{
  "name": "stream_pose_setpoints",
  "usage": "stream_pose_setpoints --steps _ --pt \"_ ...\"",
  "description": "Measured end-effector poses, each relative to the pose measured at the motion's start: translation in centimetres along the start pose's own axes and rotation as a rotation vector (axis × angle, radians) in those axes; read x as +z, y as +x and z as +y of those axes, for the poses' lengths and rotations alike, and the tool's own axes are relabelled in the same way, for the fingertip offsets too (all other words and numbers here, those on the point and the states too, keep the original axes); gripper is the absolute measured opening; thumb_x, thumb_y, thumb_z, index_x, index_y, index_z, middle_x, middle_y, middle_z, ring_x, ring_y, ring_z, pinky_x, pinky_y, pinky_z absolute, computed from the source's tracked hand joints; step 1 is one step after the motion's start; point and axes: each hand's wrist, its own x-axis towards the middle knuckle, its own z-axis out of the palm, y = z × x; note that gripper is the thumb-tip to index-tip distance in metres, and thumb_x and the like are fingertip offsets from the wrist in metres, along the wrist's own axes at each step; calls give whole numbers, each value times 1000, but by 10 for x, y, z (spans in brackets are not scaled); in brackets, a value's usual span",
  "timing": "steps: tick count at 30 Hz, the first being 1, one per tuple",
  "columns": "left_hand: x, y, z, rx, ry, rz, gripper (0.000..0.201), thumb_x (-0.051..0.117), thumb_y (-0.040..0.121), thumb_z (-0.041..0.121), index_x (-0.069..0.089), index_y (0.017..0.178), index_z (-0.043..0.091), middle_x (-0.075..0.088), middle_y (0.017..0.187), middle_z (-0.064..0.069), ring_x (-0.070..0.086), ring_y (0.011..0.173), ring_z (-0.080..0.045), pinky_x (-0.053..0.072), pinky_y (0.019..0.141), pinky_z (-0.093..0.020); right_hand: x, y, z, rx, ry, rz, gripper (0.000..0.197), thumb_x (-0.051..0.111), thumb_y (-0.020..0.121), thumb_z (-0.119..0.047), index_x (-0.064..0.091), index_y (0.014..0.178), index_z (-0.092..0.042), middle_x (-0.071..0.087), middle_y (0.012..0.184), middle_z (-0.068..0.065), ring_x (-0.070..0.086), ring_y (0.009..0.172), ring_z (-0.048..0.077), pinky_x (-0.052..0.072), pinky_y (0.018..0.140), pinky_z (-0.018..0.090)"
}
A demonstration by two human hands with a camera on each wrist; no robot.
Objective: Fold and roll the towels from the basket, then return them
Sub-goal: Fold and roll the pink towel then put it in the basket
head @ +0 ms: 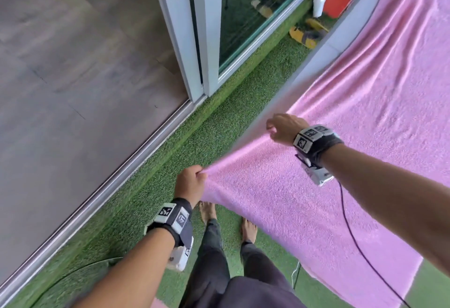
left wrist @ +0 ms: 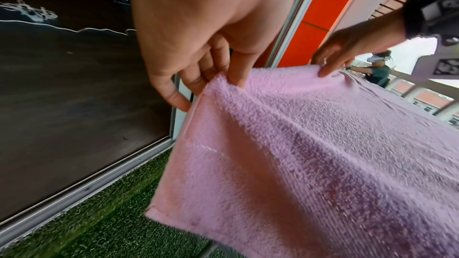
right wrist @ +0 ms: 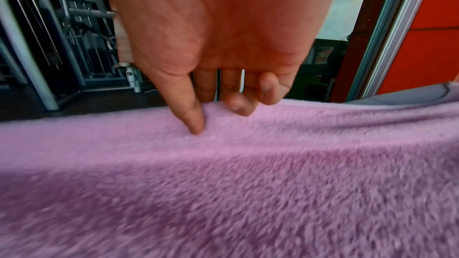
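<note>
Over bristly green turf [head: 146, 186], both hands pinch fluffy pink towel [head: 341, 161].

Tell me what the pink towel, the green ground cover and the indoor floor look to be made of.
Pink towel: soft terry cloth, likely cotton; looped fuzzy pile, flat woven hem near the left hand, draping from the right hand.
Green ground cover: artificial turf, probably plastic; short, uniform, slightly glossy blades.
Indoor floor: grey wood-look planks, maybe laminate or vinyl; matte, with seams and grain.
</note>
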Motion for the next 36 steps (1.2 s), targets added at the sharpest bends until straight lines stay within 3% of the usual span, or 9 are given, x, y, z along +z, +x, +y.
stream_pose_setpoints --steps 5,7,9,11,14,24,26,30,36 --pt "7 9 -7 -84 160 -80 31 52 92 8 45 62 15 45 59 2 39 51 -9 26 41 -14 -14 26 -1 -116 55 156 18 53 95 -13 66 107 -11 65 111 8 65 88 20 52 73 23" --pt "9 14 0 -136 171 -130 10 53 92 10 59 86 15 60 82 -4 57 71 -14 44 58 -15 -14 36 -10 -158 134 174 22 54 94 -11 64 113 -10 62 116 7 61 95 19 46 81 22" --pt "11 21 11 -138 221 -99 33 54 91 10 54 124 14 57 116 -8 58 100 -20 49 81 -28 -10 41 -12 -173 212 173 36 57 91 -7 58 127 -15 55 124 4 56 98 13 42 83 17" --pt "13 33 29 -74 198 -34 42 52 90 7 49 131 15 53 124 -8 53 109 -20 47 91 -33 -5 46 1 -170 244 178 58 59 87 0 46 139 -22 49 133 3 54 102 11 48 80 17" --pt "26 62 72 67 117 -4 31 51 92 8 57 122 12 59 122 -7 54 112 -20 46 97 -39 -14 53 40 -64 205 207 44 56 91 -6 53 133 -21 53 130 4 57 110 17 49 82 19" --pt "103 184 222 208 103 -96 26 40 101 22 60 112 10 61 105 -1 61 95 -19 49 79 -28 -108 134 211 140 -64 296 49 43 86 10 60 124 -17 57 127 3 56 115 22 53 81 27" --pt "114 198 232 182 78 -77 26 43 101 23 57 118 10 54 108 3 60 98 -18 50 84 -28 -122 150 238 159 -97 302 51 44 84 11 59 125 -17 56 128 3 53 118 22 54 84 30" --pt "122 208 237 179 32 -81 13 52 97 19 62 100 11 56 82 7 56 63 -8 45 51 -12 -143 168 275 88 -189 307 42 55 83 5 60 118 -18 59 119 3 52 113 22 49 91 39" --pt "116 211 231 185 61 -69 14 52 95 10 59 83 12 62 82 -1 52 64 -9 34 52 -16 -157 171 286 47 -219 165 19 61 87 -6 65 103 -16 69 98 5 64 84 19 52 75 28"
